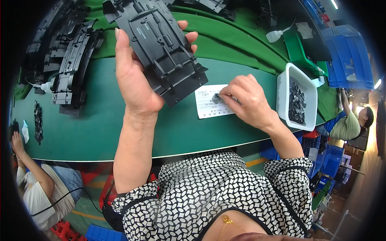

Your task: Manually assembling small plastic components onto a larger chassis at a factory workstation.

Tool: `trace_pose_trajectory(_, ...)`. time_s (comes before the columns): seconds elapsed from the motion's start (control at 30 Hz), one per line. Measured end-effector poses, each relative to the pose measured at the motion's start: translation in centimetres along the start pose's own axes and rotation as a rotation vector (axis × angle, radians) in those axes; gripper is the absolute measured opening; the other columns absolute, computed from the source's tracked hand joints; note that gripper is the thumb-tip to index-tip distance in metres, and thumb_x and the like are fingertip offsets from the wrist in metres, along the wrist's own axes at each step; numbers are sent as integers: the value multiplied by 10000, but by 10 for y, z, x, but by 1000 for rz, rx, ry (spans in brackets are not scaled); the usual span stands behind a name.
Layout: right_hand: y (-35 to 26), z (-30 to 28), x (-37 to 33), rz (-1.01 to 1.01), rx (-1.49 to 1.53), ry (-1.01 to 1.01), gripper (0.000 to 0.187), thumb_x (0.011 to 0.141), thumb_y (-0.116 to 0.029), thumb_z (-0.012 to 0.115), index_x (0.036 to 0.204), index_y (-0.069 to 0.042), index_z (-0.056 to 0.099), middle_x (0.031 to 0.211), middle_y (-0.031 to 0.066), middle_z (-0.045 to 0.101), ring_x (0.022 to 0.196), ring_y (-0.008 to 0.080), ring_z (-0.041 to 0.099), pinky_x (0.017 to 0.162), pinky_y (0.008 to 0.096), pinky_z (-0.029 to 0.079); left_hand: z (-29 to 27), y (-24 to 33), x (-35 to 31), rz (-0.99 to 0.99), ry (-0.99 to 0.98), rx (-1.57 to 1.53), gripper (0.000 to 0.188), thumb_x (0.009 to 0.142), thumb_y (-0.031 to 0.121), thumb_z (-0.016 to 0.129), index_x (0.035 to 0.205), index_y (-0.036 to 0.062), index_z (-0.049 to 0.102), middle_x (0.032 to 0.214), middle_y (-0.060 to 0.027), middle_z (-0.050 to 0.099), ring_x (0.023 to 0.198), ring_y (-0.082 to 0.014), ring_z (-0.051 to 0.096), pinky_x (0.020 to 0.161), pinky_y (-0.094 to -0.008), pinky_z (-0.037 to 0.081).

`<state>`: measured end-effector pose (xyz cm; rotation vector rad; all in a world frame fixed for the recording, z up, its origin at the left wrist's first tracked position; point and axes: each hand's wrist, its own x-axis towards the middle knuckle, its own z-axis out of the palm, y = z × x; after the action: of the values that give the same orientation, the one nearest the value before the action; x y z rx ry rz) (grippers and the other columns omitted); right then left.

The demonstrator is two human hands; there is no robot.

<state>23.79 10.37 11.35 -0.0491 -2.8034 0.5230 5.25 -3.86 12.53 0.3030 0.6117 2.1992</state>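
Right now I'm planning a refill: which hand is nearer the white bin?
Right. The right hand is left of the bin; the left hand, holding a black panel, is farther left.

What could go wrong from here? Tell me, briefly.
The long black plastic panel could slip, since only the left hand supports it. The right hand might scatter the small black pieces on the white rectangular paper. The white rectangular plastic bin, near the edge of the green table, could get bumped.
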Motion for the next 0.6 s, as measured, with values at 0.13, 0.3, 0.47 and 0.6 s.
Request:
trace_pose_trajectory(0.13,-2,1,-3,-93,-53,-19,124,733,-65,711,786,-71,599,736,34,526,667,194,516,638,325,350,-1,1,2,-8,7,-1,742,964,569,237,1324,-58,403,1290,-241,495,1112,-352,554,960,-473,469)
trace_pose_trajectory(0.3,-8,-4,-1,-91,-37,-27,129,722,-42,716,811,-60,624,739,32,558,674,192,528,624,325,359,-5,1,1,-9,2,-18,741,964,568,233,1325,-57,403,1291,-240,494,1113,-350,553,960,-473,469)
trace_pose_trajectory(0.47,-7,-4,-4,-31,2,-35,115,730,-46,715,800,-63,625,741,35,568,677,198,522,634,323,361,-5,-1,3,-21,-5,-11,744,963,573,229,1326,-53,403,1283,-235,500,1106,-350,555,954,-473,471)
trace_pose_trajectory(0.6,-9,-7,-1,-18,18,-27,113,733,-47,713,800,-64,624,743,37,572,671,204,515,634,322,362,-4,0,4,-8,-4,17,765,956,593,212,1322,-49,412,1278,-233,503,1086,-349,563,939,-464,480)
